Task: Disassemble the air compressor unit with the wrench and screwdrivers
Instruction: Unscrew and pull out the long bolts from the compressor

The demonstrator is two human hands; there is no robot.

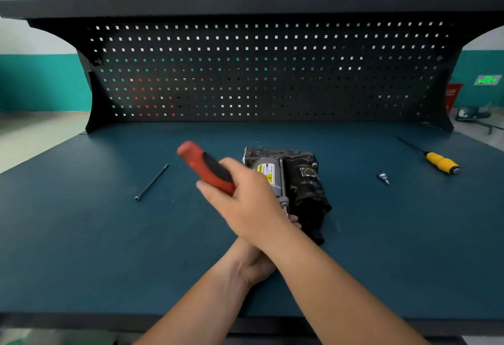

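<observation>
The air compressor unit [305,181], a black and silver body with a yellow warning label, lies mid-bench. My right hand [245,200] reaches across in front of it and grips a red and black screwdriver handle [207,167]; the handle points up and to the left, and the shaft is hidden behind the hand. My left hand [256,265] lies under my right forearm. Only its fingertips show, against the near end of the compressor, beside a silver bolt. Its grip is hidden.
A long black bolt [152,182] lies on the blue bench top [109,235] to the left. A small silver fitting [384,177] and a yellow-handled screwdriver [441,163] lie to the right. A black pegboard [272,71] walls off the back.
</observation>
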